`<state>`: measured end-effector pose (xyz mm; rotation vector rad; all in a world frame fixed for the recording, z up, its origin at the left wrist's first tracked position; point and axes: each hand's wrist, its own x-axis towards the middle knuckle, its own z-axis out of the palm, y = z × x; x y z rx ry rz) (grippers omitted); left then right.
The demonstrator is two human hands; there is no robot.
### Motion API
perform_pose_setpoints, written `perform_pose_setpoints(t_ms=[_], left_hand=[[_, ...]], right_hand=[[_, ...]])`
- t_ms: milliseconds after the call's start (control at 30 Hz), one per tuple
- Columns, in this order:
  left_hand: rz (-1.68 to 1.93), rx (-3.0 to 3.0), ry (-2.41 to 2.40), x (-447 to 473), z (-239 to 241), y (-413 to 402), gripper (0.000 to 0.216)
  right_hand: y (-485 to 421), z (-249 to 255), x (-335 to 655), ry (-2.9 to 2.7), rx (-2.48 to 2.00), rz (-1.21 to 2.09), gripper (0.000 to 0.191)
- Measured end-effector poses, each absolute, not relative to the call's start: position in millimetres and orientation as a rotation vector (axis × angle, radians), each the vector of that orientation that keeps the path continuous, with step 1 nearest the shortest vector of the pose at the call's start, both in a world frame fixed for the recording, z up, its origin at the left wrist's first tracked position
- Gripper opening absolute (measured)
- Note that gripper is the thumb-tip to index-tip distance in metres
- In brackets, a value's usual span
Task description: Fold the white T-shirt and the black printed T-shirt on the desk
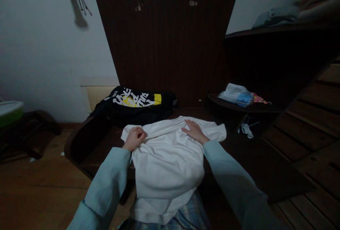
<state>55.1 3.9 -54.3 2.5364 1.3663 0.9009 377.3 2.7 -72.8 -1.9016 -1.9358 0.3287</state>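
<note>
A white t-shirt (167,159) lies spread over a dark wooden table (87,141) and hangs off its near edge toward my lap. My left hand (135,138) is closed in a pinch on the shirt's left shoulder or sleeve area. My right hand (193,130) rests flat on the upper right part of the shirt, fingers stretched out. Both arms wear light blue-grey sleeves.
A black garment with white and yellow print (135,104) lies at the table's far side. A plastic bag (236,94) sits on a small dark shelf to the right. Wooden steps (313,116) rise at the right. A green-rimmed basin (9,111) stands far left.
</note>
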Motion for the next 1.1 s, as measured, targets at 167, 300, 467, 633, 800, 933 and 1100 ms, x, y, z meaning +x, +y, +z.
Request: perform_pose_setpoints(t_ms=[167,300,467,633,800,933,1100], left_hand=[[0.755,2.605,1.571,52,-56,-13,0.038],[0.559,2.54,1.676,50,-50,-23,0.039],[0.105,2.419,1.578,54,-21,-19,0.027],[0.285,2.46,1.693,58,5,4,0.019],[0.325,2.424,1.687,57,-7,27,0.013],[0.328,2.32,1.664,66,-25,34,0.028],[0.311,2.307,1.642,83,-37,38,0.028]], right_hand=[[-25,-72,376,-2.14,-1.989,0.219,0.057],[-50,-62,378,-2.191,-1.973,0.022,0.047],[-48,-34,385,-2.159,-2.0,0.088,0.042],[-6,-24,393,-1.936,-2.001,0.229,0.027],[16,-50,392,-1.783,-1.942,-0.026,0.027],[16,-66,396,-1.747,-1.904,-0.011,0.026],[16,-68,402,-1.71,-1.955,0.027,0.026]])
